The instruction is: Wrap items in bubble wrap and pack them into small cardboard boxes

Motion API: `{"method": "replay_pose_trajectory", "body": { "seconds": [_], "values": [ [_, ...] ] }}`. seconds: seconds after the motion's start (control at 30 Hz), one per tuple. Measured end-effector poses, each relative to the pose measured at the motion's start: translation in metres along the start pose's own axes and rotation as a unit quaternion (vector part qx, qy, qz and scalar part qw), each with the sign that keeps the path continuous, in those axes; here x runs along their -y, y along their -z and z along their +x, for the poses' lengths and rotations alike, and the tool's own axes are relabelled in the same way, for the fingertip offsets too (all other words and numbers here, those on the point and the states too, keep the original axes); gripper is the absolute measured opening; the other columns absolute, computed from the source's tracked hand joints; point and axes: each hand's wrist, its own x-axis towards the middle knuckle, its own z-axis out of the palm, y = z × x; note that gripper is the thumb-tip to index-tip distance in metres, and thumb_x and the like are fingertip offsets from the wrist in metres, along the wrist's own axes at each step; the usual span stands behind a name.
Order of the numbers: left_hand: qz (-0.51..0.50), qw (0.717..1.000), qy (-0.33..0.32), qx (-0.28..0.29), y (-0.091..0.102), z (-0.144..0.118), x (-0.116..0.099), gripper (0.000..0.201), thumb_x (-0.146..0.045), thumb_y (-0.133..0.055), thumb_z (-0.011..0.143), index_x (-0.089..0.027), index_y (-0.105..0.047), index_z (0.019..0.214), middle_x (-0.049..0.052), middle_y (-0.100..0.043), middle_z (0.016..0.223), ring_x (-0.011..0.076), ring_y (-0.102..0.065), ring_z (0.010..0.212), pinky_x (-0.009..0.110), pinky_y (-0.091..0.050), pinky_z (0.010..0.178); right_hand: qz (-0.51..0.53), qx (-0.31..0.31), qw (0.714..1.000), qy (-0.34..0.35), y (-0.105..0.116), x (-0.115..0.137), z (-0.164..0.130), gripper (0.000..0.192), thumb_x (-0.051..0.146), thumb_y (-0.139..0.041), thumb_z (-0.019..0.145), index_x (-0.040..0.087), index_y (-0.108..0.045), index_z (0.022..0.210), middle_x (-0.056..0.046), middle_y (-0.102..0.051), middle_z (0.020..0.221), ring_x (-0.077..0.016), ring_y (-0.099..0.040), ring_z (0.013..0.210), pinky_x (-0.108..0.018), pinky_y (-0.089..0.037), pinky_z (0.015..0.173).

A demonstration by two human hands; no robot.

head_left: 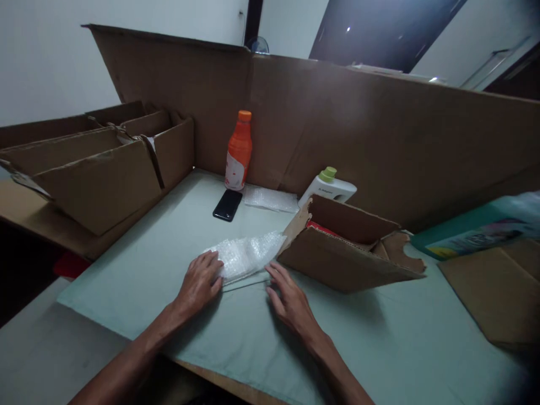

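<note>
Both hands are flat and open on the table [169, 247], left hand [199, 283] pressing the near end of the bubble-wrapped bundle [247, 254], right hand [291, 301] just beside it, wrapping looks underway, and next comes a firm grip toward the open cardboard box [346, 253].

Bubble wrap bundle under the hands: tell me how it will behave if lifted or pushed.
The bubble wrap bundle looks crumpled and soft, so it would probably flop and sag from wherever it is gripped. It seems light for its bulk. Pushed across the pale green cloth, it would likely slide or bunch, not roll. The left hand rests on its edge; the right hand lies beside it.
</note>
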Motion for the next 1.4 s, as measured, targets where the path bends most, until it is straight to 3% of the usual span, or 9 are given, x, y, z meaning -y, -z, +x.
{"method": "replay_pose_trajectory", "body": {
  "seconds": [0.1, 0.27, 0.4, 0.53, 0.73, 0.87, 1.03, 1.23, 1.4],
  "values": [
    [-0.147, 0.983, 0.086, -0.071, 0.013, 0.001, 0.007, 0.018, -0.030, -0.056, 0.085, -0.020, -0.067, 0.094, 0.015, -0.063, 0.135, 0.0319, -0.058, 0.125, 0.047, -0.051, 0.100, -0.054, 0.009, 0.998, 0.032, -0.027, 0.002, 0.045, 0.051, 0.020, -0.052, 0.088, 0.018, -0.059, 0.138, -0.017, -0.058, 0.145, -0.0310, -0.057, 0.133, -0.052, -0.047, 0.112],
    [-0.358, 0.862, 0.285, -0.218, 0.035, -0.023, 0.025, 0.035, -0.050, -0.067, 0.079, -0.018, -0.064, 0.094, 0.006, -0.071, 0.094, 0.0228, -0.067, 0.092, 0.033, -0.053, 0.085, -0.056, -0.031, 0.997, 0.035, -0.045, -0.003, 0.084, 0.057, 0.017, -0.045, 0.091, 0.012, -0.047, 0.147, -0.020, -0.049, 0.152, -0.0313, -0.044, 0.144, -0.057, -0.036, 0.119],
    [-0.438, 0.808, 0.326, -0.222, 0.041, -0.037, 0.036, 0.048, -0.044, -0.080, 0.065, -0.017, -0.063, 0.100, 0.004, -0.073, 0.091, 0.0215, -0.069, 0.085, 0.032, -0.055, 0.080, -0.049, -0.068, 0.996, 0.009, -0.037, 0.000, 0.086, 0.059, 0.017, -0.048, 0.087, 0.018, -0.048, 0.146, -0.016, -0.042, 0.157, -0.0313, -0.046, 0.142, -0.053, -0.046, 0.111],
    [-0.507, 0.765, 0.335, -0.213, 0.048, -0.035, 0.036, 0.043, -0.037, -0.082, 0.065, -0.017, -0.065, 0.098, 0.003, -0.074, 0.094, 0.0198, -0.070, 0.087, 0.031, -0.058, 0.081, -0.056, -0.041, 0.998, 0.010, -0.026, 0.023, 0.098, 0.038, 0.026, -0.047, 0.094, 0.018, -0.064, 0.127, -0.015, -0.062, 0.136, -0.0278, -0.067, 0.113, -0.044, -0.055, 0.096],
    [-0.481, 0.770, 0.394, -0.143, 0.054, -0.029, 0.040, 0.046, -0.048, -0.080, 0.066, -0.010, -0.073, 0.090, 0.010, -0.077, 0.093, 0.0217, -0.074, 0.065, 0.032, -0.059, 0.066, -0.151, 0.011, 0.988, -0.009, -0.056, 0.063, 0.143, 0.027, 0.036, -0.067, 0.087, 0.013, -0.072, 0.101, -0.021, -0.070, 0.121, -0.0362, -0.064, 0.109, -0.048, -0.050, 0.093],
    [-0.453, 0.773, 0.423, -0.139, 0.047, -0.031, 0.044, 0.055, -0.055, -0.079, 0.064, -0.008, -0.071, 0.092, 0.012, -0.078, 0.084, 0.0241, -0.074, 0.059, 0.034, -0.058, 0.064, -0.153, 0.015, 0.987, 0.035, -0.061, 0.077, 0.162, 0.005, 0.018, -0.064, 0.086, 0.020, -0.069, 0.084, -0.010, -0.072, 0.123, -0.0270, -0.064, 0.111, -0.039, -0.047, 0.093],
    [-0.507, 0.742, 0.394, -0.191, 0.047, -0.029, 0.041, 0.074, -0.046, -0.081, 0.062, -0.015, -0.054, 0.124, -0.002, -0.069, 0.079, 0.0178, -0.071, 0.057, 0.031, -0.059, 0.056, -0.196, -0.068, 0.978, 0.025, -0.006, 0.072, 0.207, 0.010, 0.017, -0.056, 0.089, 0.016, -0.066, 0.092, -0.014, -0.068, 0.125, -0.0304, -0.058, 0.115, -0.046, -0.041, 0.096],
    [-0.514, 0.739, 0.399, -0.173, 0.050, -0.028, 0.040, 0.074, -0.048, -0.081, 0.060, -0.017, -0.051, 0.120, -0.005, -0.062, 0.079, 0.0155, -0.069, 0.057, 0.029, -0.059, 0.055, -0.266, -0.171, 0.948, -0.043, 0.071, 0.072, 0.284, 0.020, 0.018, -0.055, 0.093, 0.004, -0.065, 0.103, -0.024, -0.063, 0.119, -0.0382, -0.051, 0.120, -0.059, -0.031, 0.103],
    [-0.502, 0.766, 0.371, -0.155, 0.048, -0.032, 0.041, 0.063, -0.054, -0.080, 0.068, -0.019, -0.050, 0.111, 0.002, -0.066, 0.097, 0.0190, -0.073, 0.071, 0.031, -0.062, 0.059, -0.268, -0.171, 0.947, -0.032, 0.068, 0.104, 0.269, 0.053, 0.034, -0.051, 0.101, 0.001, -0.045, 0.142, -0.025, -0.049, 0.143, -0.0379, -0.044, 0.133, -0.057, -0.032, 0.108]
  ]
}}
